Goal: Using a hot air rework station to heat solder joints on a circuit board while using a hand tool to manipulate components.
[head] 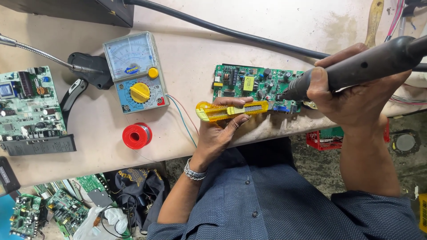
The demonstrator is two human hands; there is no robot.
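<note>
My left hand [219, 131] grips a yellow utility knife [231, 110], held flat along the near edge of a green circuit board [249, 85] on the bench. My right hand [356, 91] is closed around a black soldering iron [356, 66] whose tip points left and rests over the board's right part. A metal bracelet sits on my left wrist.
An analog multimeter [137, 73] with a yellow dial lies left of the board, a red solder spool [137, 135] in front of it. Another circuit board [29, 104] lies at far left. A thick black cable [222, 29] crosses the back. More boards sit on the floor below.
</note>
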